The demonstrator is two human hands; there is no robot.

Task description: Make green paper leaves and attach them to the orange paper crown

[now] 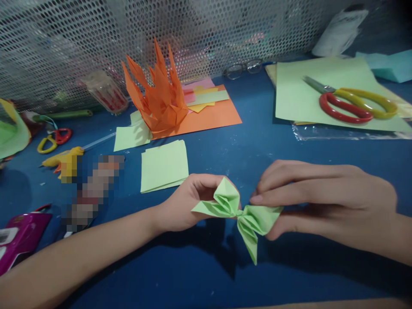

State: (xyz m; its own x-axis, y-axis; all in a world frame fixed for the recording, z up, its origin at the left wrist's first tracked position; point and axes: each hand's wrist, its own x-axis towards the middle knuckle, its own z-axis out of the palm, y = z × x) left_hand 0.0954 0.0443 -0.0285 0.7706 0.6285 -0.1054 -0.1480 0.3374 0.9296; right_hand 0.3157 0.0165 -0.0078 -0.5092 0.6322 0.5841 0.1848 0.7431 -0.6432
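Note:
Between my two hands, above the blue table, is a light green folded paper bow [257, 216] with a pinched middle and pointed tails. My left hand [189, 199] is closed behind its left side, and its fingertips are mostly hidden by the paper. From the right, my right hand [331, 201] pinches the bow's right loop between thumb and fingers. A stack of light green paper squares [164, 165] lies just beyond my left hand.
An orange folded-paper piece [161, 98] stands on orange paper [222, 116] at the back. Large scissors [346, 107] rest on green sheets [296, 86] at right. Small scissors [62, 136], a yellow glue gun [67, 159] and a purple packet [22, 236] lie left. A perforated metal panel [206, 34] stands behind.

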